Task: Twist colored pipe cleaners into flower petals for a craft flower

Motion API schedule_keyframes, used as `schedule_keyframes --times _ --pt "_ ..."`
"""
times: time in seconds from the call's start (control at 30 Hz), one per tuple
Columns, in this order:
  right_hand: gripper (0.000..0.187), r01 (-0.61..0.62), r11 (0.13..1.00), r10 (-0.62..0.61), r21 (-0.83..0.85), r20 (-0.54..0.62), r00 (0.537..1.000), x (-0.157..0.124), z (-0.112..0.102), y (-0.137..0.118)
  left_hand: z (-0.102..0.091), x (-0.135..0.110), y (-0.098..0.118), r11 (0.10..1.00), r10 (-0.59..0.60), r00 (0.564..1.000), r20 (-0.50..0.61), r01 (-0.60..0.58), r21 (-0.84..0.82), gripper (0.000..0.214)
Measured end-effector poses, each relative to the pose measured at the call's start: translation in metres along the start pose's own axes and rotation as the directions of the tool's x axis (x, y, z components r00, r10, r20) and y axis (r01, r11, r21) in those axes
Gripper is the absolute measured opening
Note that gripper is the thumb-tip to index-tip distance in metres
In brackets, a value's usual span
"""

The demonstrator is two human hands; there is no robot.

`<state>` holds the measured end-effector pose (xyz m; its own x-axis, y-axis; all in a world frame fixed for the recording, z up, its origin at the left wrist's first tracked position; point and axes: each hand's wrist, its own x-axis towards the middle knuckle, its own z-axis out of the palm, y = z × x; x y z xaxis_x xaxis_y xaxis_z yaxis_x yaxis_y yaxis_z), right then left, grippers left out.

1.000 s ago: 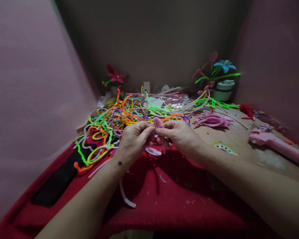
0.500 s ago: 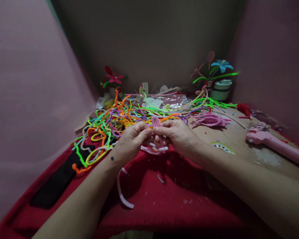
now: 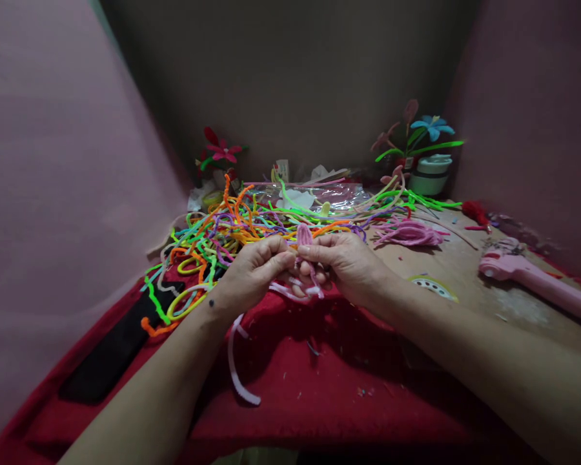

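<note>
Over red cloth, left hand and right hand pinch their fingers on a pink loop pointing upward between them.

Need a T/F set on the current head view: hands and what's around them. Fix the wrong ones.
1. The left hand and right hand meet at a pink looped piece. True.
2. The loop of the pink looped piece points down toward the person. False: it stands upward in the picture, above the fingertips.
3. A pink-handled tool lies on the right side of the table. True.
4. The right hand is holding the pink-handled tool. False: the tool lies apart from both hands.
5. A bundle of pink stems lies right of the multicoloured tangle. True.
6. The bundle of pink stems lies right of the pink-handled tool. False: it lies left of it.
</note>
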<state>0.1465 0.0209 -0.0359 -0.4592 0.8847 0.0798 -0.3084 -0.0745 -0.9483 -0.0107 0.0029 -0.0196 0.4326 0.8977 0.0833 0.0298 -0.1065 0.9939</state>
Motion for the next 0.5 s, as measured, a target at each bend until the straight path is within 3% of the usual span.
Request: schedule_keyframes --times 0.2,0.33,0.43,0.5 --pt "0.026 -0.035 0.998 0.035 0.051 0.005 0.999 0.0014 -0.0027 0.0011 -0.0007 -0.0002 -0.0008 1.000 0.018 0.999 -0.028 -0.017 0.003 0.018" --pt "0.027 0.033 0.996 -0.034 -0.084 -0.020 0.999 0.0002 -0.0014 -0.0016 -0.0006 0.0031 -0.0015 0.992 0.031 0.997 -0.077 -0.022 0.124 0.021" --pt "0.025 0.036 0.968 -0.058 -0.249 -0.082 0.995 -0.0021 0.0018 -0.0038 -0.0011 0.0054 -0.0007 0.910 0.193 0.937 -0.290 -0.061 0.409 0.025" --pt "0.025 0.050 0.910 -0.112 -0.412 -0.126 0.986 -0.0040 0.0038 -0.0037 0.0003 0.0055 0.0005 0.853 0.288 0.893 -0.345 -0.076 0.517 0.022"
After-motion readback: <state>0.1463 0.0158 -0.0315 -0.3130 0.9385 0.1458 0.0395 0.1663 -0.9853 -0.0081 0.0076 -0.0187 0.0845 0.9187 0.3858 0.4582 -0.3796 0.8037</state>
